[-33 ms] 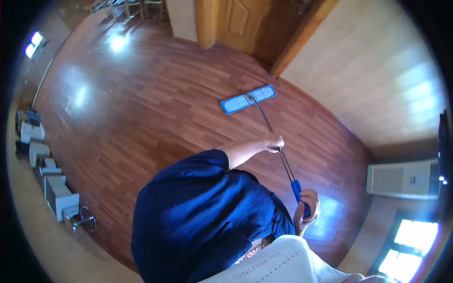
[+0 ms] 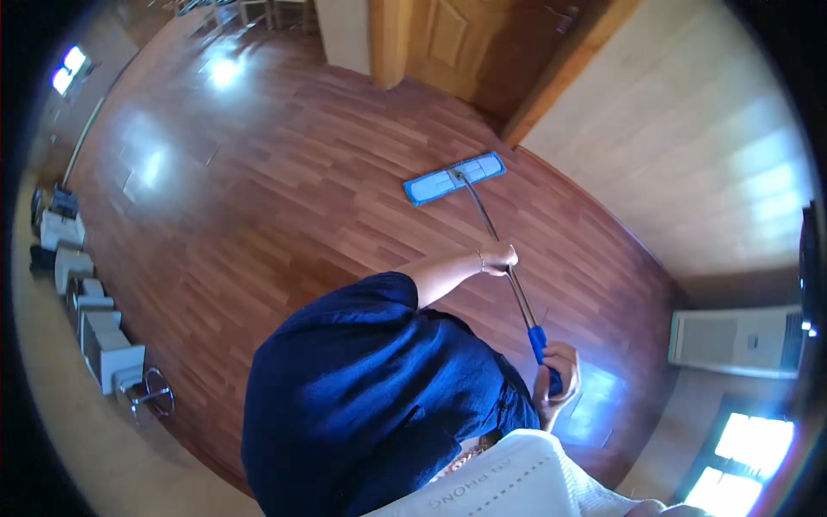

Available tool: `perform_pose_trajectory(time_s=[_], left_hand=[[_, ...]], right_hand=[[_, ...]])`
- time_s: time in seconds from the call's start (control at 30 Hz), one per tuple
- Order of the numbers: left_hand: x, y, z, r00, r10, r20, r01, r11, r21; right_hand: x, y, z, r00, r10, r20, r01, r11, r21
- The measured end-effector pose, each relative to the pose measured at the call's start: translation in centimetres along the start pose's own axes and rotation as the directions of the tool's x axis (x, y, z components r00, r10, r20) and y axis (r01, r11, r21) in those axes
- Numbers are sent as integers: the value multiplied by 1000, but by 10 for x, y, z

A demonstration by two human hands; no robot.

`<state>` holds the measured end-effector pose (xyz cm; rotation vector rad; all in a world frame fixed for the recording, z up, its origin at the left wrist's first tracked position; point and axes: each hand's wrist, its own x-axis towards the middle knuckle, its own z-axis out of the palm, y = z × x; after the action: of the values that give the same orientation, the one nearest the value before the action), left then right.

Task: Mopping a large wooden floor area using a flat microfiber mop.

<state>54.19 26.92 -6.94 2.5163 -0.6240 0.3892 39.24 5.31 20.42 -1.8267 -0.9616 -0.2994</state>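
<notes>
A flat mop with a wide, light-blue head (image 2: 431, 186) rests on the wood-patterned floor ahead of me, its long side slanting up to the right. From its middle a thin metal pole (image 2: 521, 298) runs back toward me and ends in a blue grip (image 2: 537, 339). My left hand (image 2: 497, 258), with a bracelet at the wrist, is closed around the pole partway up. Lower on the right, my right hand (image 2: 562, 375) wraps the end of the blue grip; some of its fingers are hidden behind the grip.
A brown wooden door (image 2: 478, 56) stands beyond the mop head. A pale wall (image 2: 663, 146) runs along the right, with a white floor-standing unit (image 2: 732, 340) farther back. White boxy furniture (image 2: 112, 353) and a chrome-legged seat (image 2: 153, 392) line the left; chairs (image 2: 258, 13) stand far off.
The view has turned slightly, so the door and left-hand furniture sit a little farther right. Both hands keep their hold, and the mop head stays almost in place in the picture.
</notes>
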Motion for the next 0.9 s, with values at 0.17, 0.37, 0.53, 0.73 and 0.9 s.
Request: perform_pose_trajectory(time_s=[0.17,0.37,0.53,0.73,0.9], left_hand=[[-46,-78,-42,963,-269,36,267,963,37],[-124,-140,-121,788,-615,26,613,788,61],[-197,-176,-144,602,-790,-118,796,606,1],[-269,-167,-178,335,-929,-157,920,359,-161],[-306,-129,-189,78,-947,-310,942,172,-287]], right_hand=[[48,20,52,941,-123,317,106,992,70],[89,35,134,846,-162,507,193,981,-8],[107,26,187,755,-167,635,188,982,34],[117,37,237,608,-277,744,77,953,292],[123,40,255,551,-403,731,36,887,461]])
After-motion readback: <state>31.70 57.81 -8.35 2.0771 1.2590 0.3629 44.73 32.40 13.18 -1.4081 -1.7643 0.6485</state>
